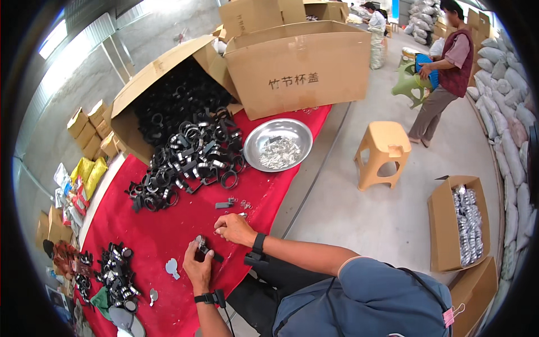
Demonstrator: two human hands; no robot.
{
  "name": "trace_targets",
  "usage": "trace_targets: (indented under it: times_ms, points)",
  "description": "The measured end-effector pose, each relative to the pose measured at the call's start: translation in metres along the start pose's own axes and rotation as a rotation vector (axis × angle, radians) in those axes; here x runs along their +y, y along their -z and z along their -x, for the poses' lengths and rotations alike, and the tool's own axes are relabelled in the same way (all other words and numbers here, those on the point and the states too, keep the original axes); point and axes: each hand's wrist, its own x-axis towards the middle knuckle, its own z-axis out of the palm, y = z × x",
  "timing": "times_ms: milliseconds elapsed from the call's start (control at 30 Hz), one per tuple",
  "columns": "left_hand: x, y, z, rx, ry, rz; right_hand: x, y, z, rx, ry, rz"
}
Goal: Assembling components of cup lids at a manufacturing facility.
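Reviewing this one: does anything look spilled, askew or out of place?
Yes, mildly: a cardboard box lies tipped, its opening facing the worker, and black ringed parts spill in a heap onto the red cloth, possibly on purpose. Small loose bits also lie beyond the right hand, outside the metal bowl.

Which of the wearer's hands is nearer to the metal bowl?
Right. The right hand is over the red cloth, on the near side of the metal bowl; the left hand, gripping a black part, is farther off and further left.
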Motion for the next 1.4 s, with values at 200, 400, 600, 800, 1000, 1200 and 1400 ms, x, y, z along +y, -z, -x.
trace_targets:
  times_ms: [200, 400, 600, 800, 1000, 1200, 1400]
  points:
    - [-0.001, -0.003, -0.005, -0.027, -0.065, 0.007, 0.006, 0.001, 0.007, -0.017, 0.256, 0.235]
    - [0.009, 0.004, -0.022, -0.083, -0.069, -0.013, -0.034, -0.003, -0.012, -0.09, 0.416, 0.279]
    - [-0.004, 0.019, -0.017, -0.134, -0.021, -0.001, -0.028, -0.036, -0.02, -0.187, 0.717, 0.389]
    - [-0.002, 0.021, -0.019, -0.161, -0.066, 0.001, -0.024, -0.036, -0.019, -0.23, 0.794, 0.544]
    - [0.006, 0.019, -0.031, -0.145, -0.063, -0.021, -0.023, -0.038, -0.018, -0.191, 0.824, 0.626]
    - [-0.006, 0.017, -0.037, -0.157, -0.087, -0.002, -0.019, -0.043, -0.01, -0.107, 0.537, 0.406]
    - [0.004, 0.02, -0.039, -0.215, 0.03, -0.034, -0.012, -0.045, -0.008, -0.05, 0.464, 0.343]
